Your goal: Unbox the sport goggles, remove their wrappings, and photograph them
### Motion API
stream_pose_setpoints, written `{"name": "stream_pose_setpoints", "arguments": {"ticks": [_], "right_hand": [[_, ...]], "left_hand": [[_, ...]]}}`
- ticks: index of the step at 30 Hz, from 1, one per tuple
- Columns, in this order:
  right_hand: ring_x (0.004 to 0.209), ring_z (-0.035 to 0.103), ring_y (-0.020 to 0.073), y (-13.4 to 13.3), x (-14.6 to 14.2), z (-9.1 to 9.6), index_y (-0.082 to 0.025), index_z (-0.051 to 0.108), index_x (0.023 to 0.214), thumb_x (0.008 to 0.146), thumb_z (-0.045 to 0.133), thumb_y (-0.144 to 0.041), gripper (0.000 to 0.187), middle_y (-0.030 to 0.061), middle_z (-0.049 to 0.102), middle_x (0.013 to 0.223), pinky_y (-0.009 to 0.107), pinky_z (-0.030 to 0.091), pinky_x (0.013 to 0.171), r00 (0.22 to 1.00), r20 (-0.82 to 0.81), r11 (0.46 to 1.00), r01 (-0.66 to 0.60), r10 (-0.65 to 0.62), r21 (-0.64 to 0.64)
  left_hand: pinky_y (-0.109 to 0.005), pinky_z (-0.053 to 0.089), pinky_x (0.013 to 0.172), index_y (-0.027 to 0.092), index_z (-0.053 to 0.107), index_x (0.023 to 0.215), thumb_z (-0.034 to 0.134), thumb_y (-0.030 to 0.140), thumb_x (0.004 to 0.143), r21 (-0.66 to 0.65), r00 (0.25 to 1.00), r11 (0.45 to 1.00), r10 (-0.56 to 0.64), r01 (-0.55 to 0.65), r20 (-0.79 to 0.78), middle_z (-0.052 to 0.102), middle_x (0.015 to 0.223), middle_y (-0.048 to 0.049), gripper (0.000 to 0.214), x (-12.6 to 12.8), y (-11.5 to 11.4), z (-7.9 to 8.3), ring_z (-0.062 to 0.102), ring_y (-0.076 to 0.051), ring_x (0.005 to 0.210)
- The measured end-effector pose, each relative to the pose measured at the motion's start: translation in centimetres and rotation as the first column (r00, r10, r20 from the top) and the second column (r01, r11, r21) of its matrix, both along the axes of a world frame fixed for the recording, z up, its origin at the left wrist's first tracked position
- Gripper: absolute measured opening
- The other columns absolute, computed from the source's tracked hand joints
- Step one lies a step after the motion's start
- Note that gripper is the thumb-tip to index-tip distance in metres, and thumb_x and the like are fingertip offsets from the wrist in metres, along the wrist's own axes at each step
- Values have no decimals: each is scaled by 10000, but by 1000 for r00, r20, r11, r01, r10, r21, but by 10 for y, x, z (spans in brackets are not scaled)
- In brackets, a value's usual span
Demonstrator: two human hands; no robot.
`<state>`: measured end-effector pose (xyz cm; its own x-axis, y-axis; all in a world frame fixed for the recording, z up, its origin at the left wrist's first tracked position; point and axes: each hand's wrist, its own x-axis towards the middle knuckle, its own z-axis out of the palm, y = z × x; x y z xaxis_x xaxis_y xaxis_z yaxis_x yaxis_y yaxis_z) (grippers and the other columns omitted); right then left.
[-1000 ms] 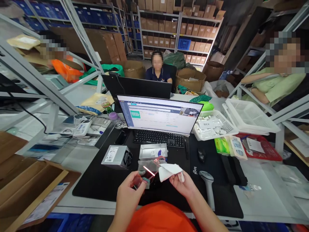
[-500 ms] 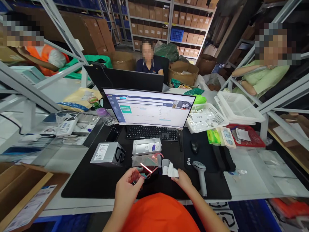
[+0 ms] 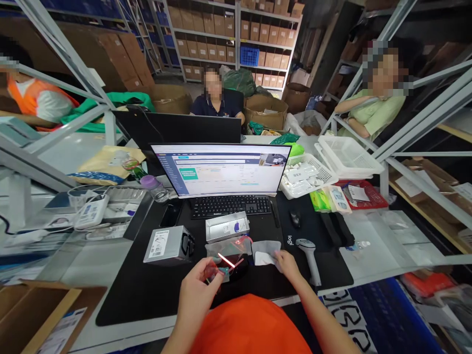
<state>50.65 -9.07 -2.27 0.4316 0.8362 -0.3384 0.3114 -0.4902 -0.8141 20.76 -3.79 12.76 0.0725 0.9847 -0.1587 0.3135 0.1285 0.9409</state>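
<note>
Between the thumb and fingers of my left hand (image 3: 202, 282) is what looks like a pair of tinted glasses (image 3: 236, 268), with a bright reddish streak reflected on the dark lens. A small teal patch shows by the fingertips. My right hand (image 3: 287, 263) pinches the right edge of a translucent white pouch (image 3: 266, 248), which has a white piece in its lower part. Just beyond the glasses lies a clear plastic bag (image 3: 226, 247) with a red strip at its right end. Behind that rests an open silver box tray (image 3: 226, 227); a silver carton (image 3: 167, 245) stands to the left.
A monitor (image 3: 221, 169) and keyboard (image 3: 230, 206) are at the back of the black mat (image 3: 129, 290). On the right are a mouse (image 3: 295, 219), a barcode scanner (image 3: 309, 260) and white baskets (image 3: 346, 152). An open cardboard box (image 3: 47, 314) sits at lower left. Several people sit beyond the desk.
My right hand has moved slightly right and up, and the white pouch, crumpled before, now lies flatter and wider. My left hand keeps its hold on the glasses. The camera view has shifted.
</note>
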Motion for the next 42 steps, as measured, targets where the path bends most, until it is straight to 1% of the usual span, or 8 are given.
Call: {"name": "stream_pose_setpoints", "arguments": {"ticks": [5, 9, 13, 19, 24, 32, 38, 42], "right_hand": [[757, 677, 274, -2, -8, 35, -165, 693, 881, 745, 566, -776, 639, 92, 735, 789, 375, 536, 691, 931, -306, 946, 265, -200, 188], [873, 694, 281, -9, -17, 62, -200, 651, 1090, 716, 726, -605, 556, 95, 745, 990, 387, 565, 746, 866, -407, 851, 428, -290, 304], [997, 684, 290, -11, -25, 86, -227, 656, 1099, 711, 756, -428, 448, 62, 746, 1019, 383, 563, 837, 820, -446, 774, 529, -360, 348], [1003, 705, 314, -7, -78, 134, -218, 712, 1026, 644, 820, -358, 421, 72, 773, 1009, 445, 547, 898, 655, -750, 760, 535, -96, 369], [1015, 696, 286, -12, -129, 174, -234, 738, 1043, 688, 842, -363, 391, 74, 766, 1067, 415, 518, 928, 547, -830, 752, 502, 106, 427], [682, 565, 188, -13, -164, 197, -181, 729, 771, 756, 757, -584, 405, 42, 646, 700, 308, 462, 700, 677, -649, 694, 281, 346, 663], [545, 464, 115, 1, -181, 187, -197, 608, 646, 578, 917, -346, 349, -32, 587, 596, 230, 393, 544, 800, -583, 660, 363, 142, 658], [484, 407, 94, 6, -185, 184, -214, 477, 612, 585, 905, -372, 458, -57, 534, 556, 207, 340, 457, 805, -593, 624, 465, -4, 627]], "left_hand": [[-263, 560, 602, 195, 683, 855, 630, 353, 709, 44, 998, 998, -36, 38, -46, 715, 716, -11, 221, -10, 5, -1, 706, -201, 676], [-296, 574, 713, 208, 709, 1033, 603, 363, 759, 119, 983, 989, -69, 90, -168, 757, 853, -36, 332, -4, 8, 4, 732, -225, 796], [-302, 579, 768, 253, 695, 1169, 575, 331, 791, 213, 963, 966, -89, 145, -252, 777, 972, -31, 404, 5, 9, 17, 740, -228, 876], [-326, 596, 758, 240, 745, 1091, 579, 334, 779, 480, 950, 865, 14, 146, -313, 787, 974, -57, 365, 13, 13, 30, 751, -260, 856], [-348, 604, 764, 212, 734, 1088, 577, 361, 798, 554, 960, 816, -4, 165, -279, 786, 1029, -78, 362, 18, 13, 24, 754, -274, 896], [-360, 599, 699, 207, 695, 1127, 561, 314, 835, 617, 943, 760, 16, 205, -333, 776, 1041, -83, 339, 14, 8, 27, 756, -293, 881], [-345, 604, 769, 208, 654, 1225, 577, 223, 852, 715, 935, 652, 25, 253, -354, 728, 1208, -120, 382, 13, 5, 15, 731, -303, 1031], [-367, 583, 931, 171, 570, 1319, 510, 138, 883, 821, 955, 490, -110, 293, -275, 632, 1372, -153, 442, 12, 2, 0, 646, -280, 1218]]}}
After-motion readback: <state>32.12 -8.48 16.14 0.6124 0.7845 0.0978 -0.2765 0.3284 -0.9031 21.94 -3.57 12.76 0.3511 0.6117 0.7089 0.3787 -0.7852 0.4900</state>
